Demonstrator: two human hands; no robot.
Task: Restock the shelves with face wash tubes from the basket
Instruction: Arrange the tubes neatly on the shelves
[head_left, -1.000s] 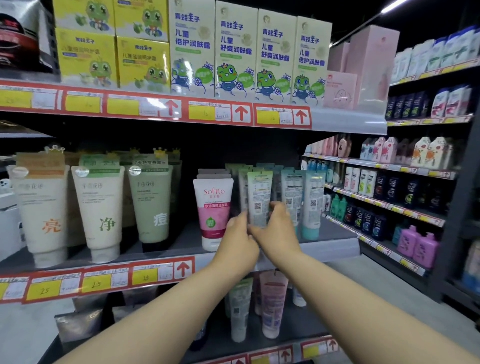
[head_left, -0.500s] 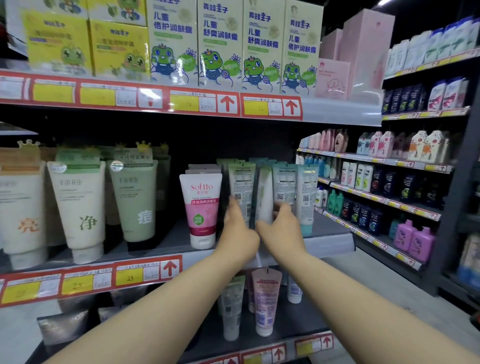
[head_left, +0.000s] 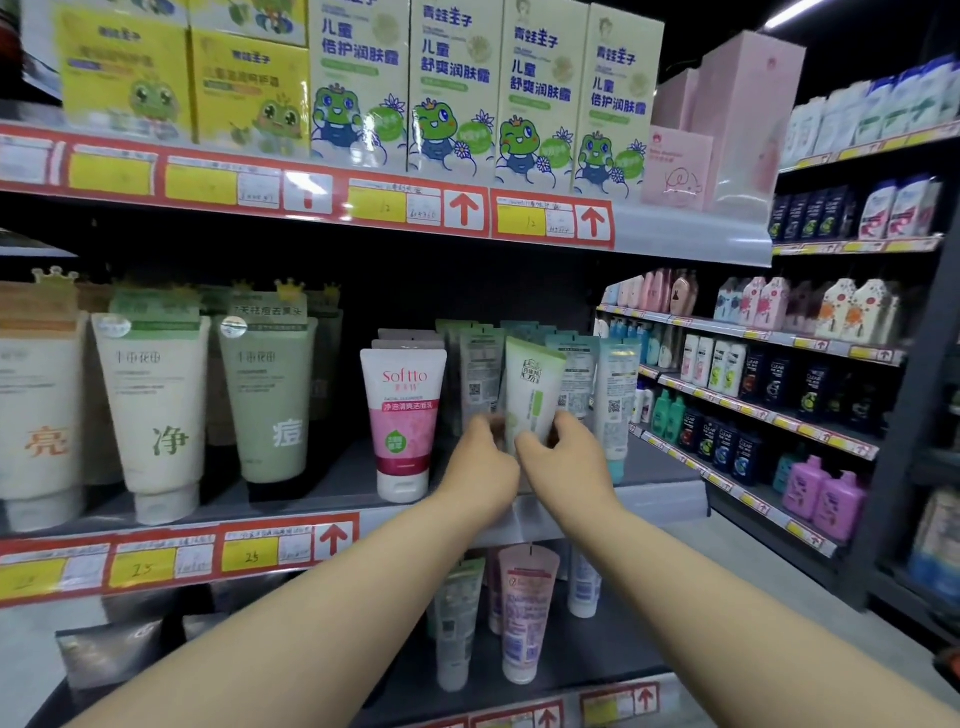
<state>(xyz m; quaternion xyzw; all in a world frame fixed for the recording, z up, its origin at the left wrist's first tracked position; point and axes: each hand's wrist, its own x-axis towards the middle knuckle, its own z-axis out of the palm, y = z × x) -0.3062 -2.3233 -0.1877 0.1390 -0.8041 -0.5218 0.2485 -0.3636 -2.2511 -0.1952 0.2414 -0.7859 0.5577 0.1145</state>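
Note:
Both my hands reach to the middle shelf (head_left: 291, 501). A pale green and white face wash tube (head_left: 530, 392) leans to the right there, its front label facing me. My right hand (head_left: 563, 460) grips its lower part, and my left hand (head_left: 480, 465) holds its lower left edge. Behind it stand several grey-green tubes (head_left: 480, 379) with their back labels and QR codes showing. A pink and white Softto tube (head_left: 402, 415) stands just left of my hands. The basket is out of view.
Large cream and green tubes (head_left: 156, 410) fill the shelf's left part. Frog-printed boxes (head_left: 452, 88) line the top shelf. Pink and pale tubes (head_left: 524, 613) hang on the shelf below. Another rack of bottles (head_left: 769, 395) runs along the aisle at right.
The tube between my hands has turned from its back label to its front label and now tilts right. My view has shifted slightly leftward and upward.

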